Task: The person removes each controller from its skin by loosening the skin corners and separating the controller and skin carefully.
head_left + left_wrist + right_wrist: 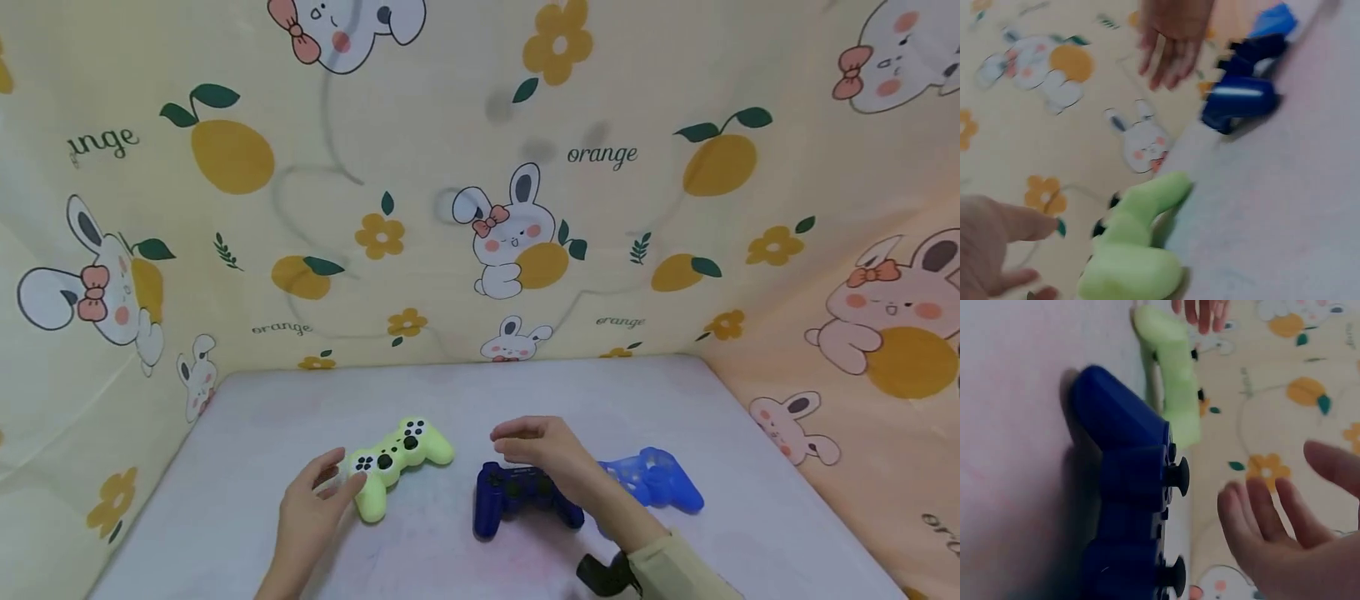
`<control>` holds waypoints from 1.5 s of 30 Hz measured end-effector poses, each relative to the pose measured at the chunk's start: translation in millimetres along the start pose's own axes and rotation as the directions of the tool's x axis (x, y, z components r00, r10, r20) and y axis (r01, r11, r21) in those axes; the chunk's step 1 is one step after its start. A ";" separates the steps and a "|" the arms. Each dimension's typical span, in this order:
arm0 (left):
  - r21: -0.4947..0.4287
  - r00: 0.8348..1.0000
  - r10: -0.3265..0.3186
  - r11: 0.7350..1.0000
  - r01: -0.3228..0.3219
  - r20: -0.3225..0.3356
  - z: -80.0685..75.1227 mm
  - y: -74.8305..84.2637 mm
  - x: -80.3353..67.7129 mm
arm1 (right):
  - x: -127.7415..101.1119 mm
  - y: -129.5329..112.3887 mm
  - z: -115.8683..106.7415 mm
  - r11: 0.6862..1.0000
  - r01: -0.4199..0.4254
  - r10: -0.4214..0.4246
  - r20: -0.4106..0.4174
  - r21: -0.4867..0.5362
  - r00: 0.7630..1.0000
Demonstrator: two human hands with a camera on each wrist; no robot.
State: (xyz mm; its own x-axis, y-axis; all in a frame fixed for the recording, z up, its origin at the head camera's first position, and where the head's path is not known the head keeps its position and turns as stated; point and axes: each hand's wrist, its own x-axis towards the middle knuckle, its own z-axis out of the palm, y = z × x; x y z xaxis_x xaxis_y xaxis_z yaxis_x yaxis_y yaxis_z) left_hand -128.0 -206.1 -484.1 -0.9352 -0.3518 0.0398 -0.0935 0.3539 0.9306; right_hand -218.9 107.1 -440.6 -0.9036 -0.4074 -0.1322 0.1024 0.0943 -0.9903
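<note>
A pale green game controller (397, 454) lies at an angle on the white table, left of the middle. My left hand (313, 508) is at its near left grip, with thumb and fingers spread apart and nothing held. In the left wrist view the left hand (997, 250) is apart from the green controller (1132, 250). A dark blue game controller (517, 492) sits right of the green one. Above it hovers my right hand (555, 454), fingers loosely bent and holding nothing; it hides part of the controller. The right wrist view shows a gap between right hand (1285, 531) and dark blue controller (1129, 481).
A bright blue, translucent controller-shaped piece (656, 479) lies to the right, partly behind the right forearm. A black object (603, 575) shows at the right wrist by the sleeve. Printed cloth (450, 125) walls the table (300, 392) at the back and sides.
</note>
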 end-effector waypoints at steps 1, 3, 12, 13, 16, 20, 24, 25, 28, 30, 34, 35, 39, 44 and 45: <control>-0.010 0.998 -0.054 0.998 0.055 0.038 -5.7 -1.9 2.6 | 8.1 -1.3 2.7 0.999 -0.022 0.021 0.047 0.030 0.999; -0.045 0.986 -0.129 0.990 0.134 0.104 -12.9 -5.4 7.5 | 23.7 -2.6 7.8 0.995 -0.077 0.070 0.110 0.063 0.992; -0.062 0.951 -0.240 0.964 0.257 0.197 -13.3 -11.8 20.0 | 69.7 -7.6 34.5 0.981 -0.175 0.180 0.057 -0.078 0.982; -0.047 0.949 -0.241 0.966 0.256 0.204 -12.5 -12.5 20.6 | 72.0 -7.7 38.4 0.978 -0.183 0.188 0.047 -0.103 0.981; 0.002 0.946 -0.238 0.970 0.244 0.218 -8.7 -13.9 22.7 | 76.8 -7.2 50.0 0.965 -0.210 0.215 0.013 -0.159 0.977; -0.003 0.947 -0.243 0.969 0.249 0.211 -1.7 -14.6 28.3 | 81.1 -3.8 63.8 0.949 -0.248 0.246 -0.033 -0.197 0.969; -0.031 0.951 -0.248 0.966 0.257 0.187 2.5 -14.9 33.9 | 83.0 -0.7 75.0 0.933 -0.256 0.239 -0.094 -0.255 0.966; -0.032 0.952 -0.246 0.966 0.256 0.182 2.7 -15.1 34.8 | 82.8 -0.3 77.9 0.927 -0.259 0.236 -0.115 -0.271 0.965; -0.023 0.957 -0.232 0.971 0.239 0.172 1.0 -16.8 36.1 | 80.8 -0.7 86.8 0.903 -0.271 0.224 -0.172 -0.335 0.959; -0.006 0.962 -0.211 0.977 0.215 0.171 -1.6 -18.6 37.0 | 79.7 -0.6 91.9 0.894 -0.284 0.228 -0.192 -0.348 0.954; 0.020 0.971 -0.158 0.987 0.156 0.180 -7.4 -21.9 39.0 | 78.8 -0.9 95.9 0.883 -0.305 0.246 -0.202 -0.357 0.948; 0.035 0.973 -0.139 0.990 0.135 0.182 -9.6 -22.5 39.3 | 78.4 -0.8 96.3 0.883 -0.304 0.247 -0.196 -0.357 0.949; 0.038 0.979 -0.057 0.998 0.050 0.195 -19.6 -24.2 36.9 | 70.7 -0.1 98.8 0.885 -0.267 0.223 -0.156 -0.383 0.962; -0.046 0.974 0.006 0.999 0.004 0.227 -30.2 -26.2 32.8 | 52.0 2.0 103.5 0.896 -0.163 0.125 -0.117 -0.413 0.985; -0.072 0.970 0.023 0.997 -0.006 0.241 -32.0 -26.7 31.8 | 47.5 2.6 104.4 0.900 -0.140 0.100 -0.116 -0.413 0.988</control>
State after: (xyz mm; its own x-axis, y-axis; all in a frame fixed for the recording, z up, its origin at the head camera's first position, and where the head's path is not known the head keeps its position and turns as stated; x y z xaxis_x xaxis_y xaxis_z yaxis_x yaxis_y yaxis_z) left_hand -144.3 -254.5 -496.1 -0.9918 -0.1244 -0.0276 -0.0633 0.2925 0.9542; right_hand -218.2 -6.8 -454.0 -0.9308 -0.2879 -0.2250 0.0465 0.5174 -0.8545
